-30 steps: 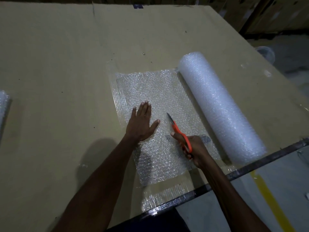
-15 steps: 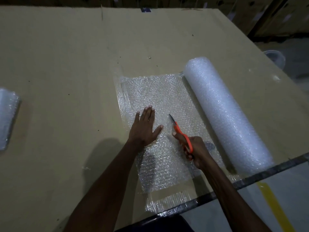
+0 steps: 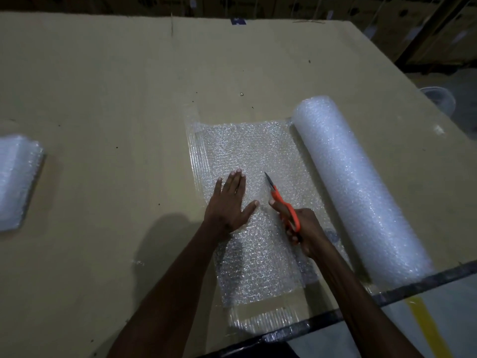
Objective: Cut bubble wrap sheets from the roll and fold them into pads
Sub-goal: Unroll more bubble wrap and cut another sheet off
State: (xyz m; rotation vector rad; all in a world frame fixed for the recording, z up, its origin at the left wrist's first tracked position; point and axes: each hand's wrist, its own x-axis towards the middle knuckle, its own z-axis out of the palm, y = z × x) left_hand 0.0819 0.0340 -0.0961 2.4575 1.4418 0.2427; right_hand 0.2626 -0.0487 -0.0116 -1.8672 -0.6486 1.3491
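A thick roll of bubble wrap [image 3: 356, 187] lies on the cardboard-covered table [image 3: 116, 86], running from the middle towards the near right edge. An unrolled sheet [image 3: 247, 148] spreads flat to its left. My left hand [image 3: 229, 202] presses flat on the sheet, fingers apart. My right hand [image 3: 302, 228] grips orange-handled scissors [image 3: 282, 202] whose blades point away from me along the sheet, just right of my left thumb. The sheet looks split along a line behind the scissors.
A stack of folded bubble wrap pads [image 3: 15, 177] sits at the far left edge. The table's dark metal rim [image 3: 413, 285] runs along the near right side, with floor and a yellow line [image 3: 426, 329] beyond. A pale bucket [image 3: 438, 96] stands off the right side.
The view has shifted, so everything sits lower and more to the right in frame and the pad stack shows more. The scissors have advanced slightly up the sheet.
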